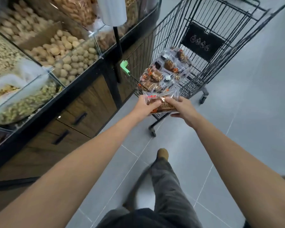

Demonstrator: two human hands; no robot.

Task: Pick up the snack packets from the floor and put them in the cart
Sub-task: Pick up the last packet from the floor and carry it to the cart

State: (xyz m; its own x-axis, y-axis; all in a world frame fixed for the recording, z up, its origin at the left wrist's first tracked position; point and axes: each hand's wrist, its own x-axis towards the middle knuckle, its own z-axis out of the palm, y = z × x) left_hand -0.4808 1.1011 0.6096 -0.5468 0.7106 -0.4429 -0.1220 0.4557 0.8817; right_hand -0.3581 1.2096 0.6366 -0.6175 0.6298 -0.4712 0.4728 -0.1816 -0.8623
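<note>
Left hand (145, 106) and right hand (183, 109) grip one snack packet (161, 100); label blurred.

the cart (209, 51) stands ahead, just right of the display counter (59, 96). snack packets (164, 69) lie in it. both hands hold one packet (161, 102) at its near end.

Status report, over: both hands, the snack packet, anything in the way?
Left hand and right hand grip one snack packet at the near end of the cart. More packets lie in the cart. Nothing visible in the way.
</note>
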